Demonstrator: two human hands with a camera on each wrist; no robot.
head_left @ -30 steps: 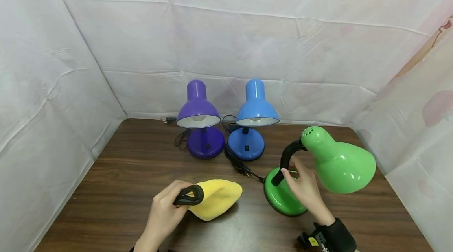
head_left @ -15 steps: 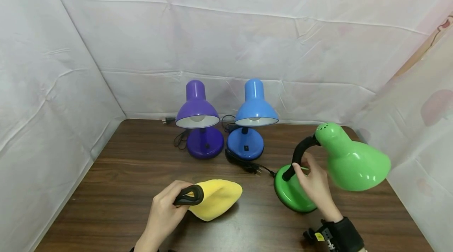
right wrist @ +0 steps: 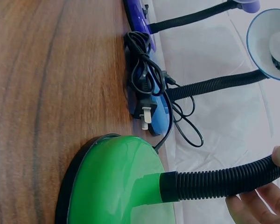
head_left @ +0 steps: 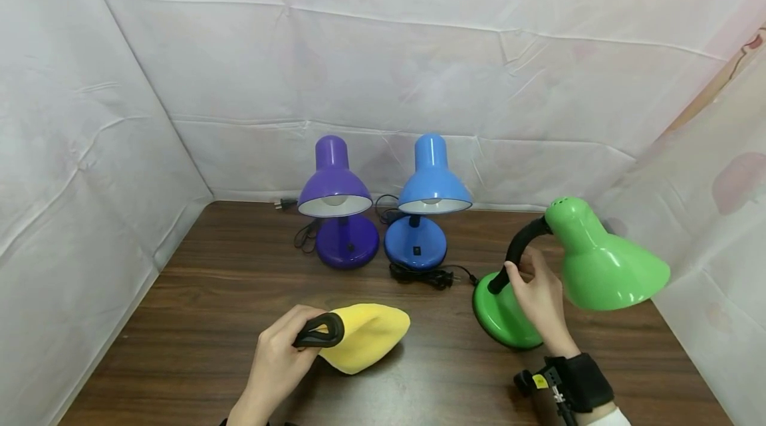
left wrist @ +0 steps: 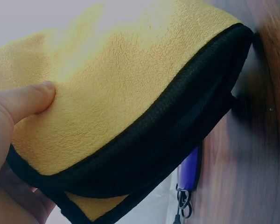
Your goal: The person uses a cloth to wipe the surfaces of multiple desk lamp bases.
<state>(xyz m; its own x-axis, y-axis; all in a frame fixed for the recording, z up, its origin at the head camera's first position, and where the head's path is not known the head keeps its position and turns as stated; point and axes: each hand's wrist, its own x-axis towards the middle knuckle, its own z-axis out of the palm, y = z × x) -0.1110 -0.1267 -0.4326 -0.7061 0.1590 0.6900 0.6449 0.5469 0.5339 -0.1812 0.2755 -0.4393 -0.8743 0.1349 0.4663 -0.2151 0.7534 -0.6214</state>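
Observation:
My right hand [head_left: 541,296] grips the black ribbed gooseneck [right wrist: 214,184] of a green desk lamp, thumb on one side and fingers on the other. The lamp's round green base [head_left: 505,313] is at the right of the table, and its glossy green shade [head_left: 616,266] points right. At the front left, my left hand [head_left: 281,356] pinches a folded yellow cloth with black edging [left wrist: 112,93]. That cloth stands up off the wood in a loose fold, with the thumb on its yellow face in the left wrist view.
A purple desk lamp [head_left: 347,243] and a blue desk lamp [head_left: 415,240] stand side by side along the back. The green lamp's bundled cord and plug [head_left: 425,276] lie in front of the blue base. White sheeting [head_left: 383,67] walls the back and sides of the wooden table [head_left: 197,319].
The right hand has moved the green lamp to the right and slightly back, its cord bundle trailing along in front of the blue lamp. My left hand and the cloth have stayed put.

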